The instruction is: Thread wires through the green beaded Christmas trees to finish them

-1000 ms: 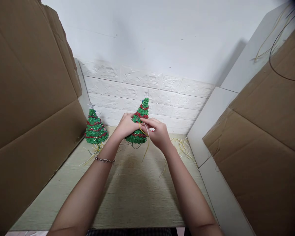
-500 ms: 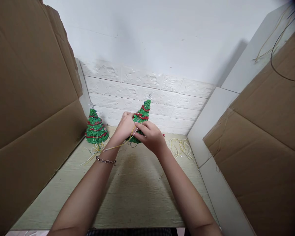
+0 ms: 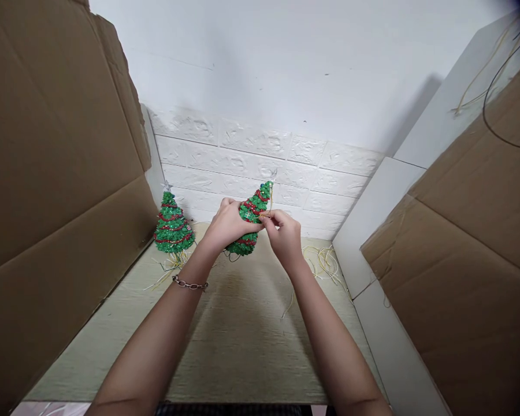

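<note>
A small green beaded Christmas tree with red garland and a clear star on top leans to the right in front of me. My left hand is wrapped round its middle, the thumb across the front. At the tree's right side, my right hand pinches a thin yellow cord, which runs from the fingertips up along the tree towards its top. The cord's other end is hard to follow. Dark wire loops hang under the tree's base.
A second beaded tree stands at the left, with yellow and white cords under it. More loose cords lie on the table at the right. Cardboard sheets flank both sides; a white brick-patterned wall is behind.
My right hand has moved from the tree's front to its right side. The yellow cord, which hung down over my left wrist, now runs up the tree's right side. My left thumb now crosses the tree's front.
</note>
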A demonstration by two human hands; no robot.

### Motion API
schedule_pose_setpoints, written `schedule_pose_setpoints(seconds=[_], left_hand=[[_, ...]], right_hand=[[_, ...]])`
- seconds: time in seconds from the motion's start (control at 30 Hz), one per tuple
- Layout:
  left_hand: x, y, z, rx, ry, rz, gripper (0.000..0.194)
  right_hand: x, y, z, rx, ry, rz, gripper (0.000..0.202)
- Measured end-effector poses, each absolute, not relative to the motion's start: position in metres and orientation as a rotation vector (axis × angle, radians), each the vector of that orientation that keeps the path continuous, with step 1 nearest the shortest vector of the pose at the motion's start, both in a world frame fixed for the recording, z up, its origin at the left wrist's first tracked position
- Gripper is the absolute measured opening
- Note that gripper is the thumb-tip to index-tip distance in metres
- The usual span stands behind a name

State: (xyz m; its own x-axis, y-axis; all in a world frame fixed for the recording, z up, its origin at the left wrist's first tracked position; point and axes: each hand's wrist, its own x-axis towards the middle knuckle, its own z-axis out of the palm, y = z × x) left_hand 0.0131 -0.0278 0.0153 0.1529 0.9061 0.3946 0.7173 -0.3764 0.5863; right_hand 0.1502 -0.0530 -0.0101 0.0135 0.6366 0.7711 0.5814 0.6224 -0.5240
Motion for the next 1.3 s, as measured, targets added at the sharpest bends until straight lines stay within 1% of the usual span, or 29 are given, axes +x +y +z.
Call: schedule_pose_setpoints(seconds=[0.17, 0.3, 0.37, 0.43, 0.53, 0.63, 0.73, 0.93, 1.0, 1.07, 1.2, 1.3], left_hand=[[0.012, -0.023, 0.011, 2.241, 1.531, 0.975, 0.039], [0.01, -0.019, 0.008, 2.246, 1.525, 0.936, 0.043], [0.009, -0.018, 0.007, 2.26, 1.518, 0.943, 0.042], [0.008, -0.016, 0.006, 2.278, 1.528, 0.944, 0.037], [0.009, -0.014, 0.005, 2.274, 1.578, 0.923, 0.035], [0.01, -0.016, 0.006, 2.247, 1.584, 0.96, 0.039], [0.01, -0.022, 0.011, 2.25, 1.525, 0.99, 0.04], [0.006, -0.026, 0.017, 2.22, 1.553, 1.004, 0.037], [0.005, -0.026, 0.018, 2.203, 1.565, 0.998, 0.042], [0.005, -0.026, 0.019, 2.208, 1.557, 0.987, 0.045], [0.008, -0.032, 0.022, 2.231, 1.532, 0.99, 0.037], [0.011, -0.035, 0.023, 2.229, 1.536, 1.008, 0.036]], right_hand=[[0.152, -0.055, -0.006, -1.08, -1.85, -0.034, 0.013], [0.15, -0.066, 0.002, -1.05, -2.001, -0.063, 0.029], [0.147, -0.07, 0.002, -1.031, -2.07, -0.112, 0.025], [0.144, -0.071, 0.001, -1.03, -2.153, -0.202, 0.019], [0.142, -0.068, -0.003, -0.989, -2.214, -0.316, 0.027], [0.146, -0.063, -0.005, -0.933, -2.092, -0.323, 0.033], [0.15, -0.057, -0.006, -0.993, -1.94, -0.244, 0.029], [0.149, -0.062, -0.003, -1.032, -2.011, -0.198, 0.025], [0.147, -0.068, 0.0, -0.986, -1.989, -0.218, 0.026], [0.146, -0.072, 0.002, -0.936, -1.949, -0.245, 0.023], [0.147, -0.068, 0.001, -0.878, -1.872, -0.237, 0.023], [0.15, -0.061, -0.001, -0.947, -1.903, -0.198, 0.019]])
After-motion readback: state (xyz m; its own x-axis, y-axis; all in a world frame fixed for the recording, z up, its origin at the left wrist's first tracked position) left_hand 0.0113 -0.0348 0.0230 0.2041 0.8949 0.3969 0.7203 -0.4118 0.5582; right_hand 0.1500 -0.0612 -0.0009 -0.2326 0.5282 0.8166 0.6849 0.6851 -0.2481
